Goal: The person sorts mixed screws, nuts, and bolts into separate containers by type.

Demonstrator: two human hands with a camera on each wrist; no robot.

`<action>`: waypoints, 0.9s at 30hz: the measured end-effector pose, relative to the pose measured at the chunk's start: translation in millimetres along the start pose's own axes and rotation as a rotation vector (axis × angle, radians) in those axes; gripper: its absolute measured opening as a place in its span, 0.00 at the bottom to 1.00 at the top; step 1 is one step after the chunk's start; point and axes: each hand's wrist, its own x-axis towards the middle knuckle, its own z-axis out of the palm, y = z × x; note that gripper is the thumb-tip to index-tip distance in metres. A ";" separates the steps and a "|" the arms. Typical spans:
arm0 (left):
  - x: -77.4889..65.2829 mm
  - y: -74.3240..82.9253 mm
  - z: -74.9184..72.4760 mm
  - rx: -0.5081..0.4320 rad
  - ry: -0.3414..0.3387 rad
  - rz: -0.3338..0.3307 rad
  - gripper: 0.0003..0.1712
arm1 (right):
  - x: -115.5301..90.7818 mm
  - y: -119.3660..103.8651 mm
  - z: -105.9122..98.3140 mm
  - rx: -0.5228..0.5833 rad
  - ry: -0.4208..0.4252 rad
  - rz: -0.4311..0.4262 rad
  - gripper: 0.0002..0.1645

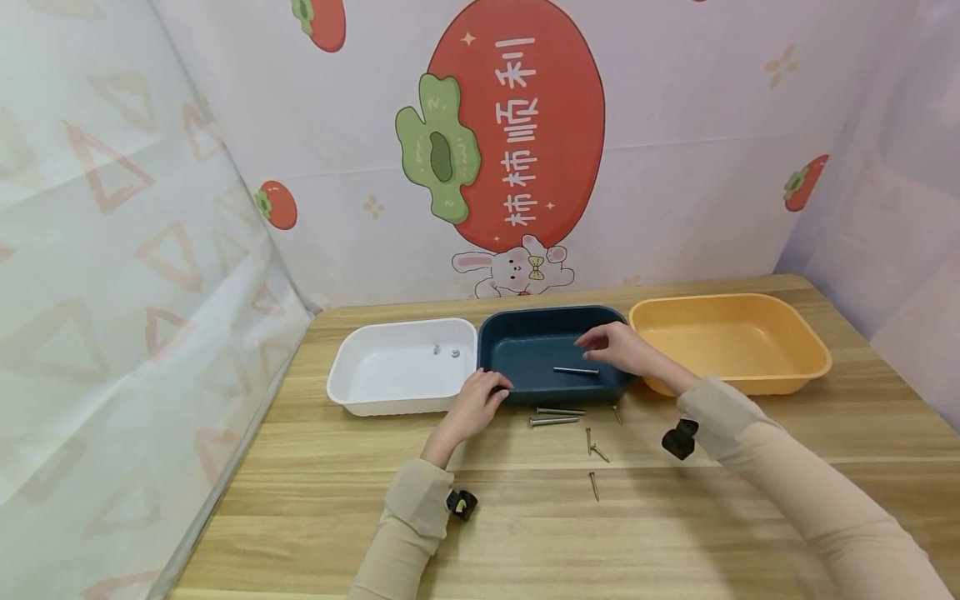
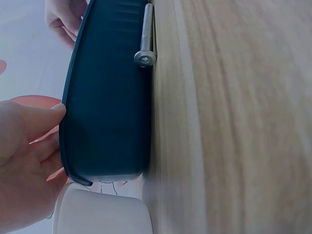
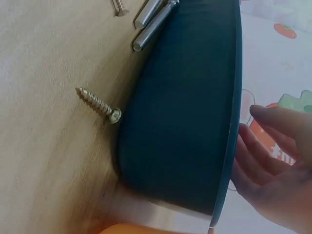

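Note:
A dark blue tray (image 1: 555, 321) stands in the middle of a row of three. My left hand (image 1: 476, 406) holds its near left rim; the left wrist view shows the thumb (image 2: 57, 110) on the rim, with the fingers partly hidden behind it. Over the tray's right side hovers my right hand (image 1: 618, 348), fingers loosely bent and nothing visible between them. A long bolt (image 1: 576, 371) lies in the tray below that hand. Two more bolts (image 1: 555, 421) lie on the table just in front, one showing a hex-socket head (image 2: 145, 58) in the left wrist view.
On the wooden table (image 1: 525, 533) lie several small screws (image 1: 594, 486), one screw (image 3: 99, 105) close to the blue tray's front. A white tray (image 1: 390, 407) at left contains two small metal pieces (image 1: 455, 353). A yellow tray (image 1: 765, 385) stands at right.

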 end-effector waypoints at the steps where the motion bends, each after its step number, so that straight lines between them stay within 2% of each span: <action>1: -0.1 -0.1 0.1 0.000 0.000 0.000 0.08 | -1.2 -1.8 1.0 -0.002 0.005 0.007 0.13; 4: -0.6 -0.4 0.1 0.000 0.001 0.002 0.08 | -6.2 -14.6 3.8 -0.034 0.018 0.067 0.13; 10: -0.8 -0.2 0.0 -0.006 0.002 0.002 0.08 | -16.8 -27.6 8.4 -0.036 0.035 0.100 0.13; 18: -0.6 1.0 0.1 0.012 0.020 0.021 0.07 | -28.9 -32.5 13.4 -0.034 0.079 0.045 0.12; 27: 0.0 0.2 0.2 0.013 0.027 0.025 0.07 | -37.9 -38.5 21.7 -0.038 0.098 0.030 0.12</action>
